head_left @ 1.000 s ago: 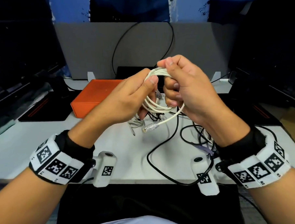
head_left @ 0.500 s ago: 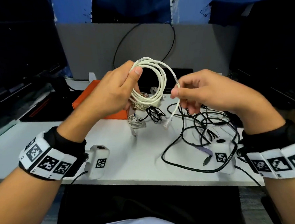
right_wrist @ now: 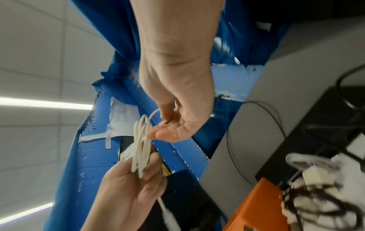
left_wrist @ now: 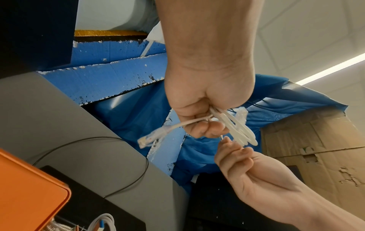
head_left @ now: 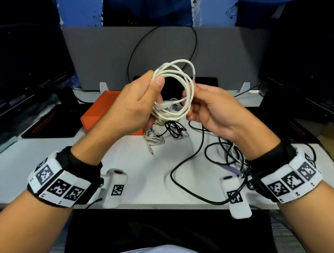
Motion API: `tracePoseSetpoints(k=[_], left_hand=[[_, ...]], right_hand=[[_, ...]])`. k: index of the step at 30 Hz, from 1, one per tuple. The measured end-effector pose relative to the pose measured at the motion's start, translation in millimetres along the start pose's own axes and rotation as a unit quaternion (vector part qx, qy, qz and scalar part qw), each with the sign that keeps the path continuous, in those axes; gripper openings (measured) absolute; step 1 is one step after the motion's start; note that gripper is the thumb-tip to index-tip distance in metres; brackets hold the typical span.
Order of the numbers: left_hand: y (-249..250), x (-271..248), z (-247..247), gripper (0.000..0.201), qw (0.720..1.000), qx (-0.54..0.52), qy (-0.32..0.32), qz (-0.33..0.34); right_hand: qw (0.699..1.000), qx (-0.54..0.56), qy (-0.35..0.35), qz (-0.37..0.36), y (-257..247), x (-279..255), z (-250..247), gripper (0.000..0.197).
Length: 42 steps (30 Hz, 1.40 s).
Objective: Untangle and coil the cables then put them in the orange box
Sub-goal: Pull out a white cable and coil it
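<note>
Closer now, both hands, left (head_left: 133,107) and right (head_left: 212,111), pinch white cable coil (head_left: 179,107).

An office or lab workstation, set up for recording.

A white table (head_left: 46,159) carries loose black cables (head_left: 199,147) at 3 o'clock; a grey partition (head_left: 100,52) stands at 12 o'clock, dark monitors (head_left: 21,62) sit at 9 and 3 o'clock, blue foam panels (left_wrist: 110,73) rise behind, and ceiling strip lights (right_wrist: 45,104) show overhead.

The head camera looks down from above at the tabletop (head_left: 141,175). Each wrist camera sits very close under its hand and looks up past the fingers (left_wrist: 207,129). All three see the white cable coil (head_left: 175,96).
</note>
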State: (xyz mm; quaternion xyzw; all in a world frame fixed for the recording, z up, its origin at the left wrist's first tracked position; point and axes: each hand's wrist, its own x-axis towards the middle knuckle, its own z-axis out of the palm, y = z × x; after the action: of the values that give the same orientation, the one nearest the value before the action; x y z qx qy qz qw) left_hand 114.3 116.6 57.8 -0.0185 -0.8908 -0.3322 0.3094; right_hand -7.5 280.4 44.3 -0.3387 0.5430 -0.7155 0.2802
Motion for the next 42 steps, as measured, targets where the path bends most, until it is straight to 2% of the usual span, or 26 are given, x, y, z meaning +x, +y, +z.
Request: tracePoseSetpoints(k=[3, 7, 8, 11, 13, 15, 17, 19, 22, 26, 29, 30, 33, 35, 37, 40, 42], left_hand=[[-5.0, 1.6, 2.9, 0.039, 0.999, 0.031, 0.038, 0.004], [-6.3, 2.9, 2.3, 0.039, 0.995, 0.067, 0.073, 0.004], [-5.0, 2.3, 2.4, 0.038, 0.995, 0.072, 0.076, 0.008], [-0.7, 1.0, 4.2, 0.036, 0.993, 0.080, 0.086, 0.022], [-1.5, 1.5, 5.7, 0.038, 0.992, 0.087, 0.093, 0.023], [-4.3, 2.6, 4.4, 0.039, 0.991, 0.095, 0.095, 0.022], [-8.2, 4.5, 0.2, 0.041, 0.990, 0.100, 0.096, 0.008], [-14.0, 8.0, -3.5, 0.045, 0.990, 0.088, 0.106, -0.022], [-22.0, 9.9, 0.3, 0.046, 0.991, 0.050, 0.108, -0.055], [-22.1, 7.0, 18.0, 0.035, 0.983, -0.122, 0.070, -0.115], [-19.1, 9.9, 14.5, 0.031, 0.937, -0.290, 0.015, -0.193], [-20.1, 11.1, 11.9, 0.030, 0.929, -0.309, -0.006, -0.203], [-23.5, 11.4, 6.3, 0.028, 0.940, -0.273, -0.057, -0.194], [-24.8, 11.8, 6.9, 0.025, 0.943, -0.267, -0.057, -0.188], [-25.1, 11.0, 7.8, 0.024, 0.940, -0.285, -0.030, -0.186], [-24.5, 11.5, 9.7, 0.025, 0.930, -0.314, 0.004, -0.193], [-24.3, 11.9, 10.0, 0.027, 0.928, -0.317, 0.003, -0.197]], right_hand=[[0.997, 0.051, -0.052, 0.038, 7.5, -4.1, 12.4, 0.041], [0.992, 0.065, -0.101, 0.045, 5.7, -9.5, 23.8, 0.079], [0.995, 0.036, -0.094, 0.030, 5.6, -10.4, 25.9, 0.077], [0.996, -0.065, -0.052, -0.017, 7.4, -12.9, 30.3, 0.036], [0.996, -0.075, -0.034, -0.014, 10.9, -12.5, 30.5, 0.021], [0.995, -0.084, -0.058, -0.008, 9.0, -13.0, 27.2, 0.007], [0.985, -0.130, -0.113, -0.002, 1.7, -14.5, 17.5, 0.020], [0.967, -0.200, -0.156, -0.001, -6.6, -14.9, 4.0, 0.023], [0.956, -0.260, -0.135, -0.001, -10.0, -13.4, -8.6, 0.025], [0.969, -0.228, -0.097, 0.015, 4.0, -6.7, -4.1, 0.024], [0.983, -0.180, -0.038, 0.004, 10.1, 0.4, -3.5, 0.022], [0.986, -0.168, -0.016, -0.002, 9.5, 1.9, -4.6, 0.020], [0.989, -0.144, 0.042, -0.012, 7.6, 3.9, -8.7, 0.014], [0.989, -0.137, 0.060, -0.012, 7.9, 5.0, -10.3, 0.014], [0.992, -0.115, 0.047, 0.007, 9.5, 5.7, -9.4, 0.014], [0.996, -0.058, -0.027, 0.069, 12.5, 3.1, -8.3, 0.035], [0.994, -0.037, -0.061, 0.086, 12.5, 1.1, -4.7, 0.036]])
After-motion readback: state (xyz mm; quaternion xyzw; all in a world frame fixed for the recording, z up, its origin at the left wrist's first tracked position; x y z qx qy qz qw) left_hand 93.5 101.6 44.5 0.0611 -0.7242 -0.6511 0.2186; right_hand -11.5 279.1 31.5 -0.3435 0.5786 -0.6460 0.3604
